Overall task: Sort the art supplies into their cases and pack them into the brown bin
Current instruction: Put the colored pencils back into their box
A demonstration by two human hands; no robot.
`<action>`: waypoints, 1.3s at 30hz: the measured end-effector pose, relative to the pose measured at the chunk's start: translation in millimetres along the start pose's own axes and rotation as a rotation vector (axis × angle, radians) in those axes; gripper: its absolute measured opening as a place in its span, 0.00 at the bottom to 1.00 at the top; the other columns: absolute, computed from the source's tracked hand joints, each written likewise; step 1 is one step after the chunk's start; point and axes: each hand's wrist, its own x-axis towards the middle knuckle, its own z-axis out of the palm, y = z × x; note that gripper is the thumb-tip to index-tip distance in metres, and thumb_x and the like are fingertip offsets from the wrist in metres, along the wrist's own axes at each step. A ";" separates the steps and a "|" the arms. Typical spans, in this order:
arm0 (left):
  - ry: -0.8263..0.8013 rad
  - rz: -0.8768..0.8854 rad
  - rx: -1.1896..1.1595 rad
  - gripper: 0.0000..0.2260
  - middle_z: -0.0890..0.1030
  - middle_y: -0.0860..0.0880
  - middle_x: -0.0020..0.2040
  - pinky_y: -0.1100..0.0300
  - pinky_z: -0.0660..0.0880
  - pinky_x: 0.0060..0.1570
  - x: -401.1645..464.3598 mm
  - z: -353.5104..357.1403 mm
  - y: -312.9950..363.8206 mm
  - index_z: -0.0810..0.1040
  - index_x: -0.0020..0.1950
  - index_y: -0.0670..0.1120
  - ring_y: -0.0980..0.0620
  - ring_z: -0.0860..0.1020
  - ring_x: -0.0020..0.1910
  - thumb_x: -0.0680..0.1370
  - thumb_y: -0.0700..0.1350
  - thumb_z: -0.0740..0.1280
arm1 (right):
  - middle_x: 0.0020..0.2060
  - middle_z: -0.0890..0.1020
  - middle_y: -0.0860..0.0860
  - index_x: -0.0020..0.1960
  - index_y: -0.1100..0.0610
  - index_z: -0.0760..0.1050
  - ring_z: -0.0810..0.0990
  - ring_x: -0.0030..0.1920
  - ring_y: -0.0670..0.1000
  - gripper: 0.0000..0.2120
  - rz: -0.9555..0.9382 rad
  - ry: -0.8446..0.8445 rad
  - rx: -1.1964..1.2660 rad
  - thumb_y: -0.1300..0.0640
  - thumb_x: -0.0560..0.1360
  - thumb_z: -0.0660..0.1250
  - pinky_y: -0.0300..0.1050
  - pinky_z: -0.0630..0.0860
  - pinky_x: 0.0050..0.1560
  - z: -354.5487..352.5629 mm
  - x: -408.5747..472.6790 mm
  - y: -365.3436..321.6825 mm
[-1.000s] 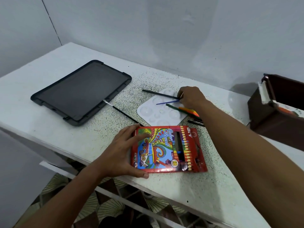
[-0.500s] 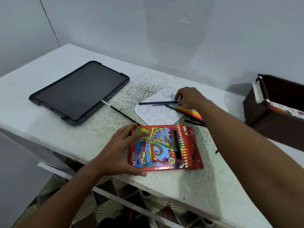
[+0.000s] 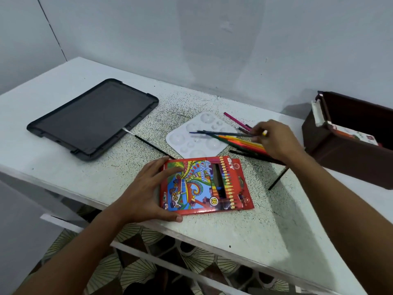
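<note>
On the speckled white table (image 3: 244,235) by grey walls, left hand (image 3: 146,192) rests flat on the pencil box (image 3: 204,186); right hand (image 3: 276,139) pinches pencils (image 3: 238,141).

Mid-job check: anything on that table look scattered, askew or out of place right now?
Yes. The coloured pencils lie loose in a fan across the white palette, not in the red pencil box. A pink pencil lies apart behind them, and a black stick juts out near the right forearm.

- Red colored-pencil box (image 3: 207,186): flat near table's front edge.
- Loose colored pencils (image 3: 240,142): fanned across white palette (image 3: 197,136).
- Brown bin (image 3: 348,141): open, far right.
</note>
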 end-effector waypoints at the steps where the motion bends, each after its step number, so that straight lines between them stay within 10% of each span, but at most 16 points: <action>1: 0.000 0.004 0.002 0.46 0.57 0.53 0.75 0.48 0.62 0.69 0.4 0.3 0.3 0.60 0.70 0.65 0.50 0.57 0.73 0.55 0.74 0.70 | 0.44 0.79 0.52 0.49 0.54 0.82 0.75 0.46 0.52 0.07 0.008 0.004 -0.022 0.60 0.71 0.74 0.43 0.67 0.47 -7.4 -16.4 12.8; 22: -0.016 0.005 -0.042 0.48 0.59 0.54 0.73 0.51 0.62 0.68 0.1 -2.2 3.4 0.60 0.70 0.67 0.55 0.58 0.72 0.52 0.74 0.72 | 0.45 0.76 0.46 0.50 0.55 0.83 0.74 0.45 0.45 0.10 -0.076 -0.148 0.078 0.67 0.74 0.69 0.26 0.66 0.43 13.5 -108.2 18.4; 39: -0.011 0.076 -0.103 0.46 0.61 0.52 0.73 0.46 0.66 0.68 1.4 0.1 -2.3 0.62 0.69 0.68 0.53 0.62 0.72 0.53 0.72 0.75 | 0.46 0.77 0.43 0.51 0.49 0.80 0.74 0.45 0.39 0.07 -0.041 -0.182 0.248 0.59 0.77 0.67 0.32 0.67 0.40 32.1 -123.5 -0.9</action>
